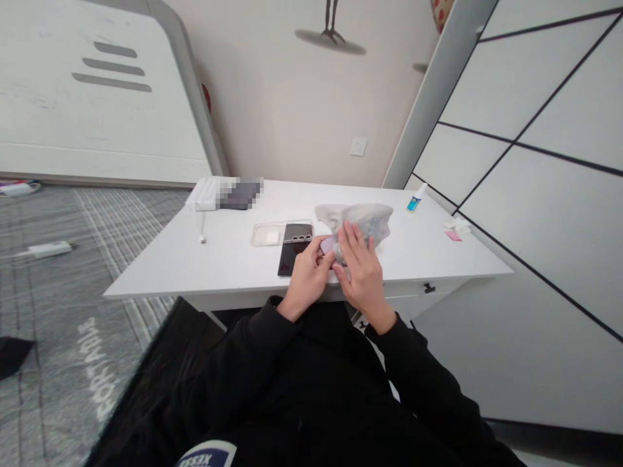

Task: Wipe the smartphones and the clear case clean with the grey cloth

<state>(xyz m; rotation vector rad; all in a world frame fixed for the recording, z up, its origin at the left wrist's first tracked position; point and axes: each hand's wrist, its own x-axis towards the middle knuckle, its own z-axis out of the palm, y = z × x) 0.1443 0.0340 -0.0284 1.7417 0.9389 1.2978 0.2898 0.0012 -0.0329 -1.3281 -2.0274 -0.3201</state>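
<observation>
My left hand is closed on the near left edge of a flat lilac object, whose kind I cannot make out. A thin grey cloth covers most of it, though a lilac edge also shows at the right. My right hand presses the cloth onto that object, fingers close together and thumb toward the left hand. Just left of my hands lies a black phone, face down with its camera lenses showing. It partly overlaps a clear phone case that has a whitish square in it.
A white desk carries everything. At its back left are a white box, a pixelated dark item and a white cable. A small spray bottle and crumpled tissue with a pink packet are at the right.
</observation>
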